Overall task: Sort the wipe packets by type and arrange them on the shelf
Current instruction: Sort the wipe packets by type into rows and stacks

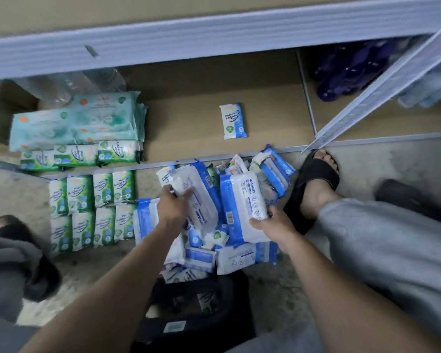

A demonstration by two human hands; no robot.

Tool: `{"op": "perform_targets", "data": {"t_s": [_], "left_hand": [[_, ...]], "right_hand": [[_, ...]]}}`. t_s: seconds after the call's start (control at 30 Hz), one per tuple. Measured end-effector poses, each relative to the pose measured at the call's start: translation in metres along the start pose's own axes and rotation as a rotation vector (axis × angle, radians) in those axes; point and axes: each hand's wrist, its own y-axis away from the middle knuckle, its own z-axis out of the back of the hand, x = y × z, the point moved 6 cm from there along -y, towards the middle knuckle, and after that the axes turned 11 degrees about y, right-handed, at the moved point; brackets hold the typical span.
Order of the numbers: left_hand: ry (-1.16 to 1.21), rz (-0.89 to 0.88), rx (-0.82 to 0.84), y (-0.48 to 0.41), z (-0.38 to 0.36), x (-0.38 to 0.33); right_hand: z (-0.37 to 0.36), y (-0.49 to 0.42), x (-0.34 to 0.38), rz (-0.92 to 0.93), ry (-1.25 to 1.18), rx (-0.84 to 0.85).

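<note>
Centrally, the left hand (175,205) grips a white-and-blue packet (196,184) atop the floor pile (239,256); the right hand (273,222), at three o'clock of it, holds a second packet (242,200) reading "antabax". Green packets (92,210) at nine o'clock read "Pine Antibacterial Wipes"; a small blue packet (233,121) lies on the shelf (189,128) at twelve

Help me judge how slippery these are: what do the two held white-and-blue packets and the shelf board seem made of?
The white-and-blue packets: probably thin, soft plastic film, glossy; sheen and wrinkles show where the left hand and right hand grip them. The shelf board: probably brown cardboard or fibreboard, matte; flat, with no reflections.
</note>
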Motion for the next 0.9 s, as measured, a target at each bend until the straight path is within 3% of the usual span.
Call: {"op": "perform_targets", "data": {"t_s": [0.2, 0.37, 0.47, 0.57, 0.73, 0.9], "left_hand": [[-0.078, 0.003, 0.105, 0.018, 0.05, 0.011], [-0.262, 0.066, 0.086, 0.032, 0.082, 0.049], [-0.375, 0.047, 0.055, 0.041, 0.095, 0.064], [-0.38, 0.011, 0.067, 0.041, 0.097, 0.063], [-0.432, -0.094, 0.08, 0.034, 0.083, 0.045], [-0.585, -0.321, 0.121, 0.026, 0.053, 0.018]], "right_hand": [[-0.018, 0.023, -0.038, 0.016, 0.492, 0.103], [-0.026, 0.046, -0.044, 0.031, 0.74, 0.113], [-0.023, 0.046, -0.042, 0.045, 0.838, 0.028], [-0.019, 0.044, -0.026, 0.099, 0.843, -0.042], [-0.018, 0.031, -0.001, 0.135, 0.618, -0.133], [-0.003, 0.013, 0.04, 0.222, 0.451, -0.277]]}}
